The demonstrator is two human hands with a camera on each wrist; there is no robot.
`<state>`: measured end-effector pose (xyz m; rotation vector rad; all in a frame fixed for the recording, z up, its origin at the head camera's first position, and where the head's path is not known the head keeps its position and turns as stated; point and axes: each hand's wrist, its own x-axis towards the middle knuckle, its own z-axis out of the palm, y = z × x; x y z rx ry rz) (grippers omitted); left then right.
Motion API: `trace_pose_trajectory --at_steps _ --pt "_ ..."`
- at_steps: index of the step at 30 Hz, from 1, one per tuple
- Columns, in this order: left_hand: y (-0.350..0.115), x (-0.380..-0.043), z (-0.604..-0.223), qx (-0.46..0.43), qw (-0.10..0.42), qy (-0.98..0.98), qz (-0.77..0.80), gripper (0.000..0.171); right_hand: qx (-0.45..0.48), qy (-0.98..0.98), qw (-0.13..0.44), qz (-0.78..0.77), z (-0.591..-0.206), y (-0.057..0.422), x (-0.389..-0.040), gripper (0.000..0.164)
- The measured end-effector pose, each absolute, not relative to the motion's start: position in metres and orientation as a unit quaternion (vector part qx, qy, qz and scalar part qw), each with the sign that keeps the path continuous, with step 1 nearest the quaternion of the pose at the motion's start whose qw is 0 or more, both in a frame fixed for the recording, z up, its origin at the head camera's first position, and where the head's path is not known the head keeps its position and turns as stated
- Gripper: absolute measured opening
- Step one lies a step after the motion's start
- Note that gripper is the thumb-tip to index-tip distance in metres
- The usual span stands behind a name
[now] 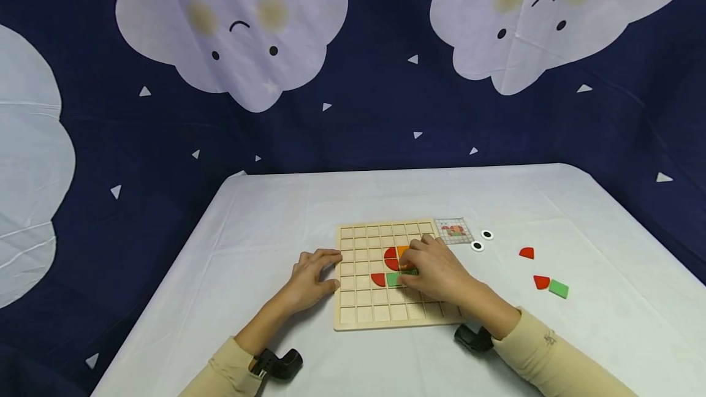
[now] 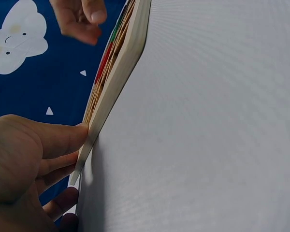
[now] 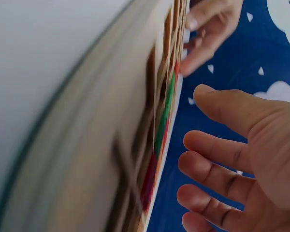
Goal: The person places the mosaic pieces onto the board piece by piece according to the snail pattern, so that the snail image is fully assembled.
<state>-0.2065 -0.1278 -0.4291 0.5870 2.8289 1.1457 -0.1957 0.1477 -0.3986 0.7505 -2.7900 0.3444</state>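
Note:
A wooden grid board [image 1: 353, 311] lies on the white table. Its squares hold red quarter-round pieces [image 1: 391, 253], an orange piece [image 1: 404, 250], a green piece [image 1: 393, 279] and a lone red quarter piece [image 1: 377, 279]. At the board's left edge, my left hand [image 1: 311, 282] touches the rim with thumb and fingertips, the thumb [image 2: 63, 139] against the wood in the left wrist view. My right hand [image 1: 437, 269] is over the middle of the board and hides some pieces. The right wrist view shows its fingers [image 3: 208, 169] loosely bent, spread apart, with nothing between them.
A small picture card [image 1: 455, 231] touches the board's upper right corner. Beside it lie two black-and-white eye discs [image 1: 486, 234]. Farther right are two red pieces [image 1: 527, 253] and a green rectangle [image 1: 559, 289]. A dark blue cloth [image 1: 375, 121] hangs behind the table.

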Motion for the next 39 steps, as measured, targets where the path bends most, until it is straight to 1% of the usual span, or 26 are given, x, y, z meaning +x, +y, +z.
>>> trace_pose_trajectory --at_steps 6,11,15,22,27,39 --pt "-0.128 -0.206 -0.429 0.193 0.014 0.908 0.372 0.047 0.203 -0.962 0.127 0.134 -0.391 0.196 -0.187 0.022" --pt "-0.127 -0.206 -0.429 0.193 0.011 0.908 0.371 0.047 0.148 -0.967 0.138 0.152 -0.387 0.244 -0.174 0.032" --pt "-0.127 -0.206 -0.429 0.191 0.015 0.909 0.37 0.046 0.111 -0.968 0.152 0.167 -0.392 0.28 -0.161 0.039" --pt "-0.126 -0.205 -0.429 0.185 0.019 0.911 0.368 0.046 0.057 -0.972 0.146 0.175 -0.406 0.331 -0.143 0.047" --pt "-0.127 -0.205 -0.428 0.185 0.017 0.911 0.368 0.046 0.041 -0.976 0.137 0.164 -0.412 0.352 -0.136 0.05" --pt "-0.127 -0.205 -0.43 0.186 0.018 0.911 0.369 0.046 0.013 -0.984 0.057 0.168 -0.419 0.377 -0.133 0.047"
